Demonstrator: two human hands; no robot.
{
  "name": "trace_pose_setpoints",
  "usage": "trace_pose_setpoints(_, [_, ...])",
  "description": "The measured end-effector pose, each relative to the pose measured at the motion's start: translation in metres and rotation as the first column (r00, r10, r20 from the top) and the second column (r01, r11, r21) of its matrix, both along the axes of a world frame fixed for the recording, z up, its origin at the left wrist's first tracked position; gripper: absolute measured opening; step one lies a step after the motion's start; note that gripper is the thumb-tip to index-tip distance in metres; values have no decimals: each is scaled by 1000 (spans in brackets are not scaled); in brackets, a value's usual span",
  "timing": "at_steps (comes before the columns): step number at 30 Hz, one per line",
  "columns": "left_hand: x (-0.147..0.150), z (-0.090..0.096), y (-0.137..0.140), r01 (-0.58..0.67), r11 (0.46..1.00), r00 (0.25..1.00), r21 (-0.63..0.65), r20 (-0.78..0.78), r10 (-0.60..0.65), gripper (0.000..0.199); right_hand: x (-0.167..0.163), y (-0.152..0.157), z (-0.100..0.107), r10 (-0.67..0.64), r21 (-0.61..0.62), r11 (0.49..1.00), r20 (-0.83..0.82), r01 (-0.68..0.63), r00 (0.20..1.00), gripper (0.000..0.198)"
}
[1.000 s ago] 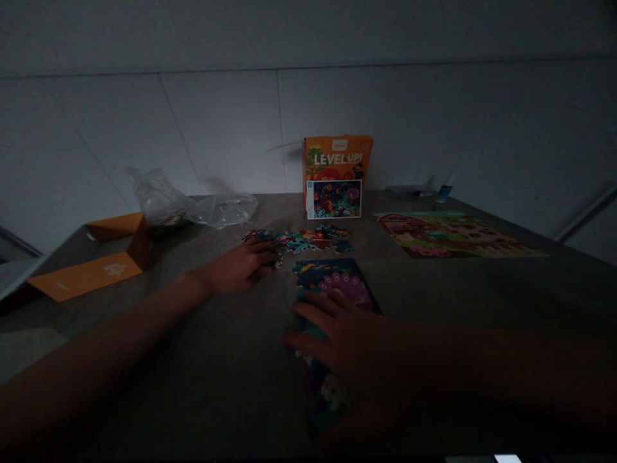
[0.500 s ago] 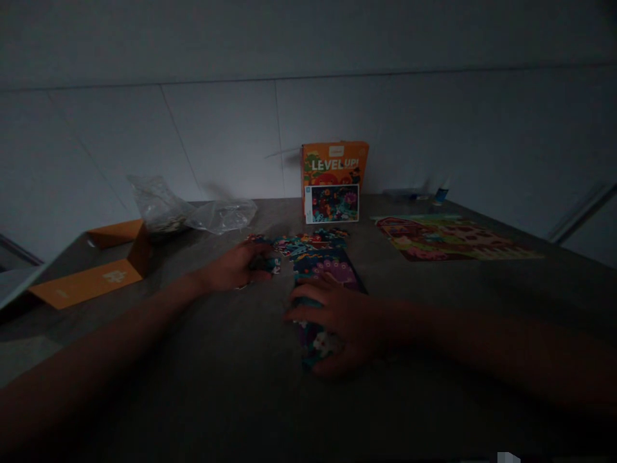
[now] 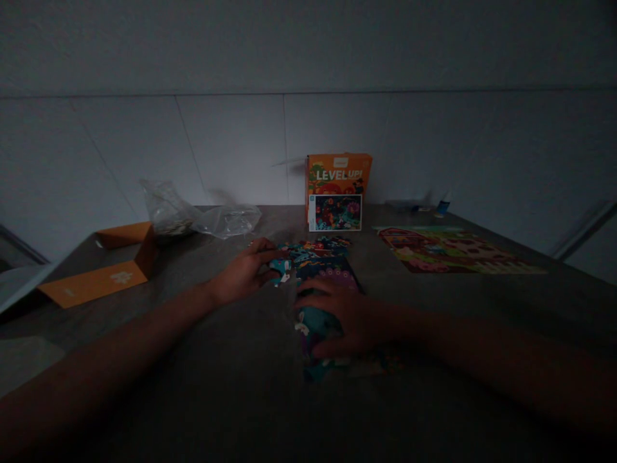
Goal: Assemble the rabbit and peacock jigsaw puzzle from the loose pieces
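Observation:
In the dim light, a partly joined jigsaw puzzle (image 3: 322,263) with dark blue, teal and purple patterns lies on the grey table. My right hand (image 3: 337,315) rests over its near part with fingers spread, covering some of the picture. To the left, my left hand (image 3: 245,270) has its thumb and fingers around a teal and white puzzle piece (image 3: 280,271) beside the puzzle's left edge. More colourful puzzle pieces (image 3: 332,245) lie at the far side of the joined part. Blur hides the exact joins.
An orange "LEVEL UP!" box (image 3: 341,168) stands by the wall, a picture card (image 3: 336,213) leaning against it. An open orange box (image 3: 96,283) and clear plastic bags (image 3: 231,220) are at left. A farm-scene puzzle (image 3: 457,251) and a small blue bottle (image 3: 443,206) are at right.
My left hand has shifted right with the puzzle piece, closer to the joined puzzle. My right hand has slid slightly away from me, uncovering more of the near end. The view has tilted a little.

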State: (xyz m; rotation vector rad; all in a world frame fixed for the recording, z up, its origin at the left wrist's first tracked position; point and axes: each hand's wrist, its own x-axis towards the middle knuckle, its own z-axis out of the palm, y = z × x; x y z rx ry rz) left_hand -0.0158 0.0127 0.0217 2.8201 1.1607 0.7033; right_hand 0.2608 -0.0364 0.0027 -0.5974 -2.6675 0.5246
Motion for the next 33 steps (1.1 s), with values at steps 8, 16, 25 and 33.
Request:
trace_pose_setpoints(8, [6,-3,-7,116,993,993,-32,28,-115,31,5,-3,8,310,60,947,87,-316,947,59])
trace_pose_setpoints(16, [2,-3,-4,139,984,988,-110,76,-131,30,7,9,2,282,6,959,-23,-282,959,51])
trace_pose_setpoints(25, [27,0,-35,310,828,930,-468,329,-162,31,4,26,-11,-218,-183,969,-341,163,914,22])
trace_pose_setpoints(33, [24,-7,-30,283,882,944,-377,275,-185,29,3,26,-15,-62,42,996,-293,77,954,18])
